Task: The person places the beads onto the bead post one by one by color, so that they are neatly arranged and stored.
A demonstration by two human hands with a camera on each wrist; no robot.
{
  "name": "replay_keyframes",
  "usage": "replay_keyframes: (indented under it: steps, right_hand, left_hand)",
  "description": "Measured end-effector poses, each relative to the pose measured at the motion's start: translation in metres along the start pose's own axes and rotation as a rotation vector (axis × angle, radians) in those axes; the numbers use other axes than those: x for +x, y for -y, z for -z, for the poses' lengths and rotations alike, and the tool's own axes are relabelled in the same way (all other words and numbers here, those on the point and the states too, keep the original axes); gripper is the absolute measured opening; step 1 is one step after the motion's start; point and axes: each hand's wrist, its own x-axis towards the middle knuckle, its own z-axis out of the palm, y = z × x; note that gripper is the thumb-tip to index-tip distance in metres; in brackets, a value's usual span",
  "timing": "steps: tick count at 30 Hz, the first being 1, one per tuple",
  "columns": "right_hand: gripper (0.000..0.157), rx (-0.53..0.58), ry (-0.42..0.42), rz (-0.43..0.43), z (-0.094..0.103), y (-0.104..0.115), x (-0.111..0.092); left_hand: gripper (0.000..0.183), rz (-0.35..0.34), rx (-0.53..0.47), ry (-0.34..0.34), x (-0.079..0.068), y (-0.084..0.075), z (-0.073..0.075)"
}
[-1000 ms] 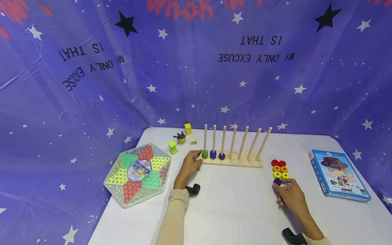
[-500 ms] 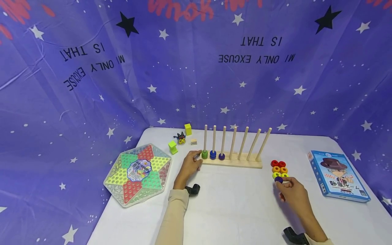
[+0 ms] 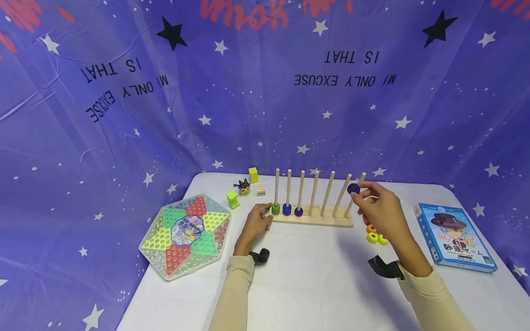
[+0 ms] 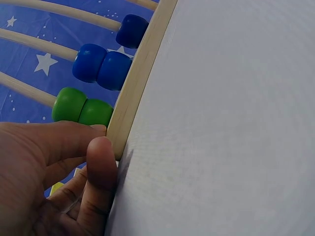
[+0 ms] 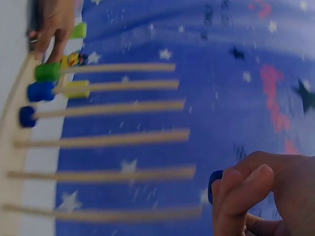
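A wooden peg stand point(image 3: 312, 221) with a row of upright pegs rests on the table. Green beads point(image 4: 81, 108) sit on its leftmost peg, blue beads point(image 4: 102, 67) on the one beside it, and a single dark purple bead point(image 3: 299, 211) on the third. My left hand point(image 3: 256, 224) pinches the left end of the stand's base between thumb and fingers. Raised near the tops of the rightmost pegs, my right hand point(image 3: 383, 209) pinches another dark purple bead point(image 3: 354, 188). Fingers partly cover that bead in the right wrist view.
Yellow beads point(image 3: 372, 238), orange beads point(image 3: 371, 228) and partly hidden red ones lie right of the stand. A blue game box point(image 3: 455, 236) is at the far right. Left are a hexagonal marble board point(image 3: 186, 234), a small figure point(image 3: 244, 186) and yellow-green blocks point(image 3: 233, 199).
My right hand has lifted the dark purple bead from beside the yellow ones and carried it up and left to the right-hand pegs. The left hand stays at the stand's end.
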Motion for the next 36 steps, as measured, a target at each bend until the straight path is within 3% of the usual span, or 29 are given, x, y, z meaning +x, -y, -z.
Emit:
replay_keyframes:
  steps: [6,12,25,28,32,36]
  right_hand:
    - [0.040,0.017,0.125,0.107,-0.022,0.049,0.039]
    - [0.038,-0.009,0.178,0.137,-0.048,0.071,0.062]
    - [0.039,-0.057,0.202,0.138,-0.065,0.070,0.071]
    - [0.047,-0.068,0.196,0.136,-0.066,0.070,0.069]
    - [0.057,-0.046,0.163,0.153,-0.060,0.066,0.063]
    - [0.052,-0.034,0.102,0.171,-0.043,0.056,0.055]
  left_hand:
    - [0.047,-0.013,-0.003,-0.010,0.002,0.002,-0.002]
    - [0.048,-0.033,0.003,-0.001,0.004,0.003,-0.001]
    - [0.048,-0.023,0.008,-0.013,0.000,0.005,-0.003]
    - [0.048,-0.019,0.008,-0.008,-0.001,0.006,-0.004]
    - [0.048,-0.008,0.009,-0.004,0.000,0.006,-0.004]
    - [0.048,-0.014,0.017,0.001,0.002,0.006,-0.001]
